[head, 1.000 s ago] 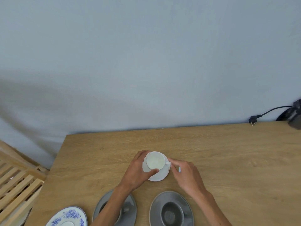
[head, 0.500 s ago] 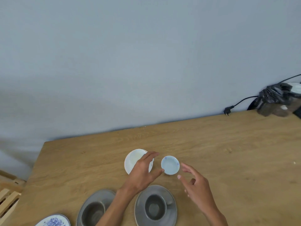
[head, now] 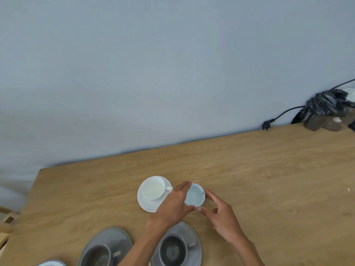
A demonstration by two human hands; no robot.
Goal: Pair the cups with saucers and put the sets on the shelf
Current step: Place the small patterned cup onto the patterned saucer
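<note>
A white cup [head: 153,189] stands on its white saucer [head: 147,206] in the middle of the wooden table [head: 269,189]. Just to its right sits a small pale-blue cup [head: 196,195] without a saucer. My left hand [head: 172,205] grips this small cup from the left, fingers over the far rim and thumb at the near rim. My right hand [head: 221,215] curves loosely beside the cup's right side; whether it touches the cup is unclear. Two grey cups stand on grey saucers [head: 123,239] [head: 196,244] at the near edge.
A blue-patterned saucer [head: 51,263] peeks in at the bottom left. The wooden shelf [head: 5,227] shows at the left edge. A black bag [head: 330,106] and a loose plug [head: 266,126] lie at the far right by the wall.
My left hand let go of the white cup and saucer and took hold of the small pale-blue cup. My right hand moved in toward that cup's right side.
</note>
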